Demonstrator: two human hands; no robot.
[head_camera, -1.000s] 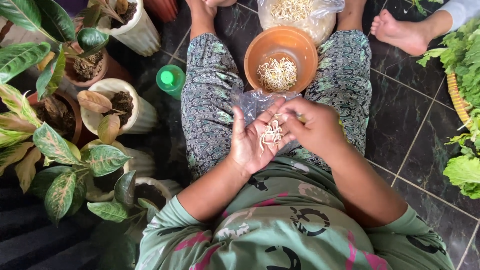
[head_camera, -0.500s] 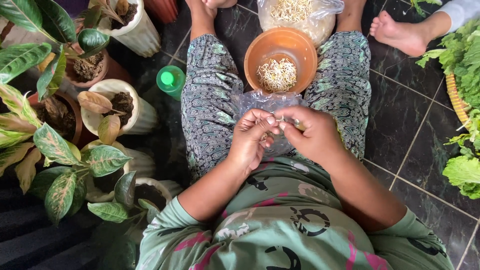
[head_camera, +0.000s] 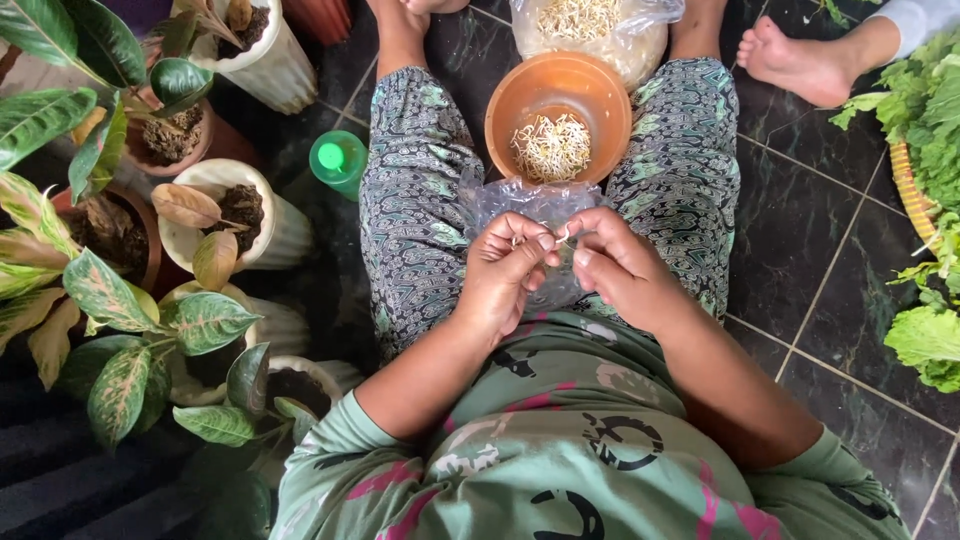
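Pale, thread-thin bean sprouts (head_camera: 553, 238) are pinched between the fingertips of both hands above the lap of a person seated on a dark tiled floor (head_camera: 800, 240). Left hand (head_camera: 508, 272) is curled, thumb and forefinger closed on the sprouts; right hand (head_camera: 617, 268) meets it from the other side, its fingertips gripping the same strands. Both hands hang over a crumpled clear plastic bag (head_camera: 530, 205) spread across the lap between legs in grey patterned trousers (head_camera: 410, 190).

Just beyond the bag, between the knees, stands a round orange plastic bowl (head_camera: 520, 95) holding a small heap of sprouts, its near rim touching the bag's edge. Farther out, a larger clear bag of sprouts (head_camera: 590, 30) abuts the bowl's far rim.

Room is tight to the left: a small green plastic bottle (head_camera: 337, 160) stands just beside the left thigh, and white ribbed pots of variegated plants (head_camera: 240, 215) crowd the floor beyond it. To the right, bare tile lies open between the right leg and a woven tray of leafy greens (head_camera: 925, 150) at the frame's edge. Another person's bare foot (head_camera: 795, 60) rests on the tile near the right knee.
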